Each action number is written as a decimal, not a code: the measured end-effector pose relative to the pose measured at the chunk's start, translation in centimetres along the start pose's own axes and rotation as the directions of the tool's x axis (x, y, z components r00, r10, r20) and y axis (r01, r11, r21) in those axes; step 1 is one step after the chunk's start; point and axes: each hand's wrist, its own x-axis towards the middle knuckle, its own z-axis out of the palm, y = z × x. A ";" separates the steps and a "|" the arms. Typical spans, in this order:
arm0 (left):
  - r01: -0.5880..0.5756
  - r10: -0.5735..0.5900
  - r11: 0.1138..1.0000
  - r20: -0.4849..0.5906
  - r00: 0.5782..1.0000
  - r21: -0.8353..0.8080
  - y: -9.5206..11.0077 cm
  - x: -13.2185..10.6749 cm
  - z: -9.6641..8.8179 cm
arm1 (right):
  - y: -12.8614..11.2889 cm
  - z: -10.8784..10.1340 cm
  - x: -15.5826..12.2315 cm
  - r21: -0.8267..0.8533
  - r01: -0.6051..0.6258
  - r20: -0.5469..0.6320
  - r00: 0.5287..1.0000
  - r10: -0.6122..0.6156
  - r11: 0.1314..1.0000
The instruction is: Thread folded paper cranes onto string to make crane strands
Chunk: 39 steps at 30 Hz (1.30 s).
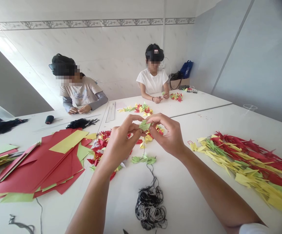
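Observation:
My left hand (121,138) and my right hand (169,133) meet above the white table (194,198), both pinching one small green folded paper piece (144,124). A thin black thread hangs from it down past several green folded pieces (144,159) to a tangled bundle of black thread (151,206) near me. Behind my hands lies a heap of small red, yellow and green folded pieces (102,143).
Red, yellow and green paper sheets (50,162) spread at the left. Strings of red, yellow and green folded pieces (248,162) lie at the right. Two other people sit across the table, each handling small pieces. A black spool (49,119) and rulers (111,112) lie beyond.

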 end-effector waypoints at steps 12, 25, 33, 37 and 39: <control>-0.092 0.095 0.986 -0.015 0.995 0.140 -0.1 0.1 0.0 | -0.1 0.1 -0.3 -0.067 -0.067 0.013 0.998 0.068 0.996; -0.169 0.159 0.974 0.075 0.984 0.152 -0.1 -0.1 -0.2 | -0.7 -0.7 0.5 -0.054 -0.036 0.048 0.998 0.038 0.998; -0.167 0.142 0.938 0.103 0.985 0.303 -2.8 1.2 0.7 | 0.1 -3.1 1.3 0.255 -0.201 -0.259 0.928 0.267 0.946; -0.134 0.064 0.931 0.210 0.976 0.338 -4.4 1.7 1.8 | 0.3 -4.6 1.7 0.220 -0.166 -0.410 0.878 0.245 0.961; -0.141 0.052 0.931 0.261 0.964 0.337 -5.4 2.0 2.5 | 0.3 -5.1 1.8 0.136 -0.126 -0.470 0.865 0.176 0.983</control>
